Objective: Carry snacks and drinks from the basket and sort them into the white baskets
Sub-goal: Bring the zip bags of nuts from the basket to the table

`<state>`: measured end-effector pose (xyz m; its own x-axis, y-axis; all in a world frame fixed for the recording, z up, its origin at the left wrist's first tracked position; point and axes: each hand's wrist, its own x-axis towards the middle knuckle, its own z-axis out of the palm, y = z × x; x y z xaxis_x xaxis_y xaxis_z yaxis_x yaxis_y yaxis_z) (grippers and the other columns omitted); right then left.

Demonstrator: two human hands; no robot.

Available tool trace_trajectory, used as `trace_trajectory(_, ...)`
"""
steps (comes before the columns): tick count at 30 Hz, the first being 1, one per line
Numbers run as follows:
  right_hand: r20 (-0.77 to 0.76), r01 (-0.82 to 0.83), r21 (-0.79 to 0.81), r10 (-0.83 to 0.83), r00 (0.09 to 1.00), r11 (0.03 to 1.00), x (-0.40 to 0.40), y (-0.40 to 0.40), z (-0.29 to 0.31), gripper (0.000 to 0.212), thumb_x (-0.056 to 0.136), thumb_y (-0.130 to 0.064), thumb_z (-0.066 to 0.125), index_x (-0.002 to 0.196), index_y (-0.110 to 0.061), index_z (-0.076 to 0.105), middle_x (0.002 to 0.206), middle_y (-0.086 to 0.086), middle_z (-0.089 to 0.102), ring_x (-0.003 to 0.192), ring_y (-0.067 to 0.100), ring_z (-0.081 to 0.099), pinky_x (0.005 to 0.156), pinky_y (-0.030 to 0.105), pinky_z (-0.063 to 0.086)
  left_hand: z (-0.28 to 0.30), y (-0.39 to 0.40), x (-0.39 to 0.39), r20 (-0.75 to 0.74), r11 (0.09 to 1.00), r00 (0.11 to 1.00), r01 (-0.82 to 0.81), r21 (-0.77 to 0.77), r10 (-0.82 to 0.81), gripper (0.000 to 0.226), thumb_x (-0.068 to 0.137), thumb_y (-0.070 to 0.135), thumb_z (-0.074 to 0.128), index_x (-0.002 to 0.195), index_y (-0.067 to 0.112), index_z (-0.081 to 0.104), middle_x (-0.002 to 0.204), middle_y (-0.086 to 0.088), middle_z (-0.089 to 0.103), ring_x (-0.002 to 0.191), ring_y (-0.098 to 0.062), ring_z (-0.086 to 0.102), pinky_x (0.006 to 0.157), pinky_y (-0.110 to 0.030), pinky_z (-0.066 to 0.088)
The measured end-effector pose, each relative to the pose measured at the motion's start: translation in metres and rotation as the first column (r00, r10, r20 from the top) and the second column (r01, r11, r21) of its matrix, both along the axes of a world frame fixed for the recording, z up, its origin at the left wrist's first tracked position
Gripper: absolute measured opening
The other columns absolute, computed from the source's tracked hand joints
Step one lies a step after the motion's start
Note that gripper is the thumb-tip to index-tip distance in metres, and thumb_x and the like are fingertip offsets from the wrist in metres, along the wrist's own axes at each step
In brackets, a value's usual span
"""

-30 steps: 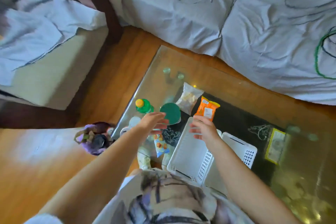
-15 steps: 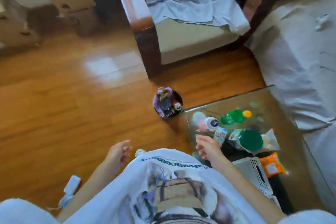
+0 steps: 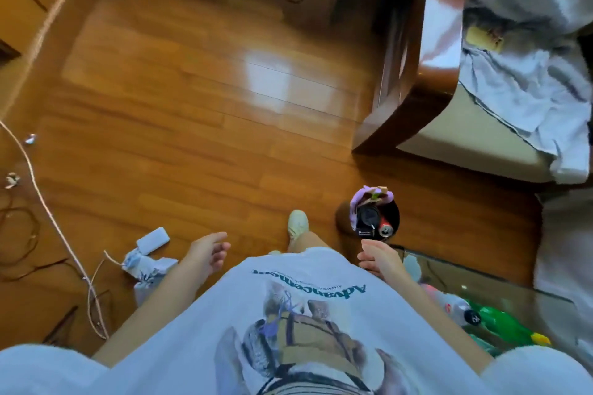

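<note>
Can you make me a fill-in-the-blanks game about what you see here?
1. Both the left hand and the right hand are holding ____.
2. The dark round bin stands on the wooden ____.
3. The red can lies inside the ____.
4. The bottle lying on the glass table is ____ in colour.

Missing words: nothing; floor; bin; green
</note>
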<state>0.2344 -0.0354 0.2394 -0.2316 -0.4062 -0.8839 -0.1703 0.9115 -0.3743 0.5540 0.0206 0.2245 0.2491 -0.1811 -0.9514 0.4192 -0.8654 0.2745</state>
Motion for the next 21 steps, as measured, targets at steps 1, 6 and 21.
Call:
trace_trajectory(1,-0.011,-0.03,0.011,0.03,0.999,0.999,0.011,-0.013,-0.002,0.015,0.092,-0.013,0.052,0.107,-0.012,0.055,0.077,0.008,0.057,0.054,0.016,0.048,0.035,0.013,0.037,0.0,-0.009,0.007,0.001,1.0,1.0,-0.017,-0.011,0.017,0.017,0.094,0.021,0.05,0.103,0.008,0.054,0.073,-0.003,0.052,0.055,-0.012,0.04,0.038,-0.016,0.035)
trace_trajectory(6,-0.054,-0.186,0.075,0.19,0.98,0.98,0.068,-0.082,-0.021,0.012,0.094,-0.01,0.049,0.105,-0.008,0.054,0.083,0.014,0.057,0.061,0.019,0.051,0.048,0.021,0.045,0.007,-0.056,0.047,-0.012,0.988,0.993,-0.121,-0.101,0.121,0.016,0.094,0.021,0.052,0.104,0.01,0.056,0.071,-0.003,0.053,0.054,-0.01,0.042,0.034,-0.011,0.035)
trace_trajectory(21,-0.056,-0.716,0.042,0.717,0.695,0.697,0.35,-0.336,-0.031,0.011,0.092,-0.012,0.05,0.1,-0.008,0.057,0.062,0.005,0.05,0.052,0.016,0.045,0.05,0.023,0.032,-0.001,-0.122,0.228,0.167,0.768,0.755,-0.64,-0.019,0.634,0.03,0.093,0.015,0.053,0.12,0.002,0.056,0.068,-0.005,0.051,0.054,-0.014,0.04,0.03,-0.01,0.029)
